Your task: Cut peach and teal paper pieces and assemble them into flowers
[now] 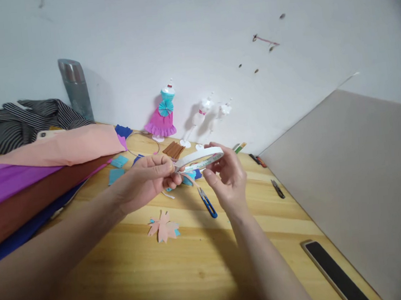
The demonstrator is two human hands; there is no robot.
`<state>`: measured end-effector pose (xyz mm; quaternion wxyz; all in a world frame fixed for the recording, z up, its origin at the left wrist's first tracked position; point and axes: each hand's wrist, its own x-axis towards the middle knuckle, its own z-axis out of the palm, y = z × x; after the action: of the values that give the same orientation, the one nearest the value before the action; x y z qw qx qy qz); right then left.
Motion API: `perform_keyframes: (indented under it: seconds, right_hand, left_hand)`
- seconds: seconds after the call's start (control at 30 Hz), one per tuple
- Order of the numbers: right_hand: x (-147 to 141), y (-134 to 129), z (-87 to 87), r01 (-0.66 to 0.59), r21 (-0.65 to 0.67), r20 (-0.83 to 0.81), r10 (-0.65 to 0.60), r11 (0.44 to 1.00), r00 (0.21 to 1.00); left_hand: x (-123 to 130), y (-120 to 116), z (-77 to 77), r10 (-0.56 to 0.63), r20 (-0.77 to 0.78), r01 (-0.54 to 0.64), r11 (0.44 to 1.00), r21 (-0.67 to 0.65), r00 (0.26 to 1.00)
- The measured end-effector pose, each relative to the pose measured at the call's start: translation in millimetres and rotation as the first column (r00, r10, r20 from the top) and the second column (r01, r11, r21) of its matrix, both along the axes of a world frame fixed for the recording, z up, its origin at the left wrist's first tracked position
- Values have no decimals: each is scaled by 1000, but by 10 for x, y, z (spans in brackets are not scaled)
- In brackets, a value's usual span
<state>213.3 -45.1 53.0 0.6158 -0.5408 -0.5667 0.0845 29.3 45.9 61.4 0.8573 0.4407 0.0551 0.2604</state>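
Observation:
Above the table I hold a narrow white roll of tape (201, 155) between both hands. The thumb and fingers of my left hand (153, 176) are pinched at the roll's left side, where a loose strip seems to come off. My right hand (229, 173) grips the roll's right side, its fingers behind and its thumb in front. Below them lie blue-handled thread snips (208, 203). A pink paper flower (163, 226) with small blue bits rests on the wooden table (199, 269), nearer to me. Blue paper pieces are partly hidden behind my hands.
Rolls of coloured paper (46, 152) and striped cloth (39, 117) fill the left side, beside a bottle (76, 89). A small dress form (162, 111) and white mini mannequins (201, 111) stand at the wall. A phone (337, 271) lies right, near a grey panel (360, 166).

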Motion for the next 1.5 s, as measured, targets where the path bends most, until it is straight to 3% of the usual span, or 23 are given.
perform_keyframes:
  seconds: [0.07, 0.13, 0.17, 0.2, 0.23, 0.3, 0.37, 0.43, 0.5, 0.57, 0.67, 0.8, 0.97, 1.03, 1.2, 1.33, 1.5]
  right_hand:
    - [-19, 9, -145, 29, 7, -200, -27, 1000, 980]
    - [-89, -4, -320, 51, -74, -483, -80, 996, 872]
    - [-143, -18, -389, -54, -162, -592, -53, 985, 804]
    - [-203, -33, -432, -282, -267, -679, 28, 921, 733]
    - [-265, -48, -443, -402, -315, -710, 68, 860, 701]
    - [-361, -64, -374, -516, -333, -734, 126, 789, 667]
    - [-381, -65, -236, -572, -286, -732, 210, 769, 648]
    - [-318, -68, -119, -493, -216, -670, 239, 843, 703]
    - [-213, -94, -85, -310, -156, -572, 171, 938, 802]
    - [-121, -140, -124, -175, -132, -430, 103, 976, 897]
    - [-61, -208, -196, -98, -75, -211, 80, 992, 974]
    - [-47, -251, -117, -101, 64, 47, 98, 993, 994]
    - [27, -277, 52, -199, -34, 245, 201, 979, 949]
    - [57, -274, 53, -187, -111, 218, 208, 976, 953]
    - [103, -222, -65, -194, -225, -26, 193, 955, 981]
    - [100, -151, -128, -268, -200, -187, 232, 942, 955]
    - [56, -113, -116, -307, -144, -267, 261, 941, 928]
  left_hand:
    - [-1, -2, 0, 7, 15, -7, 1000, -10, 1000]
    - [-6, -5, 3, 21, 52, -20, 1000, -20, 998]
    - [-6, -8, 1, 28, 71, -26, 999, -26, 997]
    - [-3, -12, -5, 35, 84, -32, 999, -33, 996]
    - [5, -18, -15, 35, 89, -32, 999, -40, 995]
    - [28, -36, -43, 19, 70, -16, 999, -48, 997]
    - [53, -55, -71, 9, 27, -7, 999, -47, 1000]
    - [71, -66, -86, 21, -4, -21, 999, -36, 1000]
    - [78, -61, -88, 41, -8, -41, 999, -19, 999]
    - [82, -45, -85, 52, -2, -52, 999, -6, 999]
    - [92, -29, -89, 55, -25, -55, 998, 24, 998]
    - [110, -46, -119, 69, -100, -59, 993, 100, 993]
    - [96, -91, -151, 114, -196, -61, 964, 257, 974]
    - [86, -108, -151, 101, -202, -36, 953, 300, 974]
    - [80, -121, -127, 63, -251, 35, 929, 369, 966]
    - [80, -114, -100, 80, -274, 46, 903, 427, 958]
    - [68, -110, -62, 104, -345, 64, 894, 444, 933]
